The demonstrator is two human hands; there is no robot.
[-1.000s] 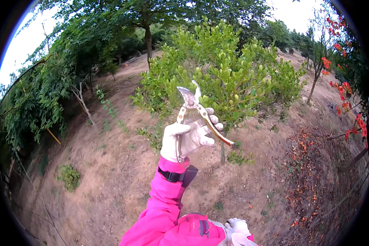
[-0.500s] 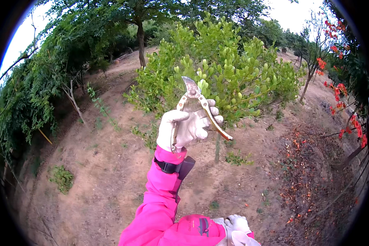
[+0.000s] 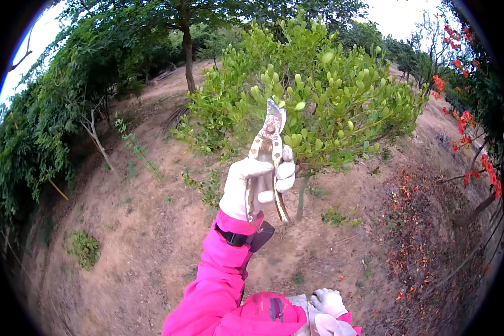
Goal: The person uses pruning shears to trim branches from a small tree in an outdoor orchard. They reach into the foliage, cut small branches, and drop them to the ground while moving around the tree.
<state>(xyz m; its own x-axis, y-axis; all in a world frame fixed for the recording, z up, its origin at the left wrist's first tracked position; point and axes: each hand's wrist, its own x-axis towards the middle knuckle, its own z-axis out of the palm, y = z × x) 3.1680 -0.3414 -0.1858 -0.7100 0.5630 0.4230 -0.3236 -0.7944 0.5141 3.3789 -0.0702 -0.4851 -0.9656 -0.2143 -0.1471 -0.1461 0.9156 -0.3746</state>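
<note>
Your gloved left hand [image 3: 260,182] curls its fingers around the handles of rust-flecked pruning shears [image 3: 267,140], raised before a leafy green shrub [image 3: 339,101]. Low down, your gloved right hand [image 3: 329,303] shows too little to tell its fingers' grip.

A person wears a creased, vivid pink fabric sleeve [image 3: 221,274], its cuff ringed by a narrow black strap [image 3: 233,239] and flanked by a flat, dark grey panel [image 3: 261,236], its material unclear. Wrinkled white work gloves [image 3: 233,191] cover both the left hand [image 3: 263,185] and the right hand [image 3: 329,302]. At the frame's lower edge, a dark purplish-grey patch [image 3: 276,309] marks a rounded section of pink clothing [image 3: 256,305].
</note>
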